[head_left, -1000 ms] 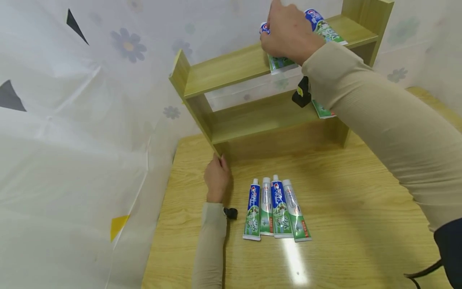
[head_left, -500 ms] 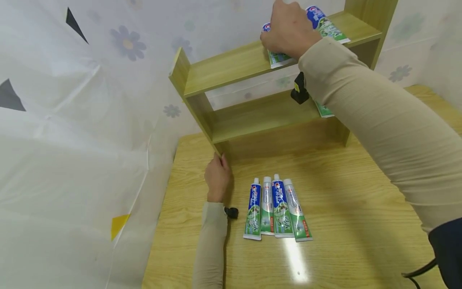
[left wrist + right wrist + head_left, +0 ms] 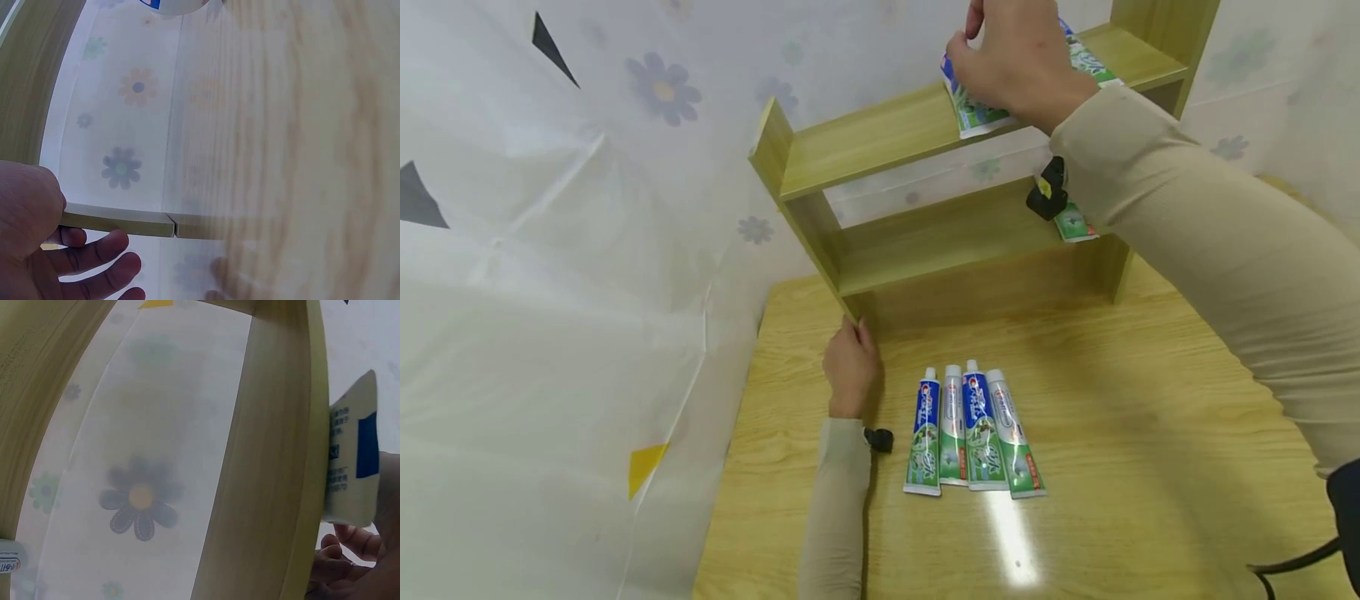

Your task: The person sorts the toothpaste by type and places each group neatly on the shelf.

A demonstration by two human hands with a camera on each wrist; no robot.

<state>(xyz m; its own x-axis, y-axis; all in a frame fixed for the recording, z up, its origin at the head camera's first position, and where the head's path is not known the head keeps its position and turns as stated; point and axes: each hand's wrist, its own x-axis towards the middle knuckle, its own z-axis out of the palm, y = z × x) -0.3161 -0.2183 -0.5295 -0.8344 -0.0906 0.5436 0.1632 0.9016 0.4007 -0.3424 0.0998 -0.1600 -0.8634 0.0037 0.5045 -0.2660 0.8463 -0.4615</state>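
My left hand (image 3: 851, 367) grips the lower front corner of the wooden shelf rack's (image 3: 808, 242) left side panel, its fingers round the panel edge (image 3: 119, 224) in the left wrist view. Over the rack's top board, my right hand (image 3: 1022, 62) is above a blue-and-green toothpaste tube (image 3: 977, 117), thumb and forefinger apart. That tube lies on the board, its flat end (image 3: 355, 456) jutting past the front edge in the right wrist view; my hand hides part of it. Beside it lies another toothpaste tube (image 3: 1090, 62), partly covered by the hand.
Several toothpaste tubes (image 3: 983, 433) lie side by side on the wooden table (image 3: 1120, 500) before the rack. One more green-ended tube (image 3: 1075, 225) is on the middle board, partly behind my right wrist. A flower-patterned sheet (image 3: 662, 200) hangs behind and at the left.
My right hand has shifted slightly up and right, its thumb and forefinger parting, and more of the tube beneath shows. My left hand has stayed on the rack.
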